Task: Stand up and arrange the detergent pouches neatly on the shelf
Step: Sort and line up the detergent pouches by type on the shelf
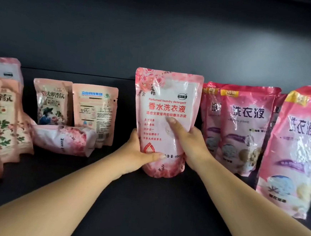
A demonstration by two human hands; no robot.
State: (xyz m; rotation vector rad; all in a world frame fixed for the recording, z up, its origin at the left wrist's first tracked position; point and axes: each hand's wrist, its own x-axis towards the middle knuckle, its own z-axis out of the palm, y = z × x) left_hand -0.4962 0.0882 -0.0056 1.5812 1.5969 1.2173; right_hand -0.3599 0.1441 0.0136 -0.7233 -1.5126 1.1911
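Observation:
A pink rose-printed detergent pouch (166, 98) stands upright at the middle of the dark shelf (126, 199). My left hand (139, 152) grips its lower left edge, thumb across the front near the bottom. My right hand (188, 139) holds its right side, thumb lying over the white front panel. A similar rose pouch (65, 140) lies on its side to the left. Behind it two small peach pouches stand upright, one front-facing (51, 102), one showing its back label (93, 111).
Several darker pink pouches stand in a row at the right (243, 128), the nearest one large (295, 153). Peach floral pouches stand crowded at the far left (4, 119). The shelf's dark back wall (157, 34) rises behind everything.

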